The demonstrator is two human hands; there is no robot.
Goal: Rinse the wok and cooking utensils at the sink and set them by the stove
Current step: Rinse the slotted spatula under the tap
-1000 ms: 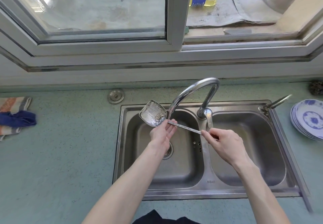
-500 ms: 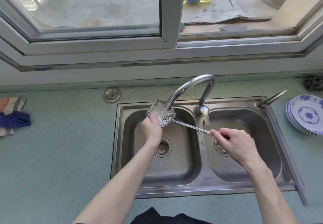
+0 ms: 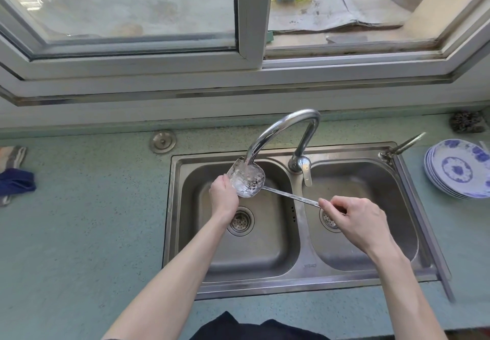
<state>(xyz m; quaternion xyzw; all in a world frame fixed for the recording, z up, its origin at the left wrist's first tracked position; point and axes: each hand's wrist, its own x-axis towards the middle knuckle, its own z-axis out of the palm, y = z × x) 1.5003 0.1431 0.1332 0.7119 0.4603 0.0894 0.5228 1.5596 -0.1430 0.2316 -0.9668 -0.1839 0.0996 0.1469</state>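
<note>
1. While water runs from the faucet (image 3: pixel 281 133), we log the spatula (image 3: pixel 248 180): blade directly under the spout, over the left basin of the sink (image 3: pixel 299 284).
2. Left hand (image 3: pixel 224 196): fingers curled against the blade's left edge.
3. Right hand (image 3: pixel 355 220): pinching the handle end, right of the faucet, over the right basin.
4. Stacked plates (image 3: pixel 458 170): far right of the faucet.

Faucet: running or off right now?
Running. A stream falls from the faucet spout onto the spatula blade, which looks wet and splashed, over the left basin.
</note>
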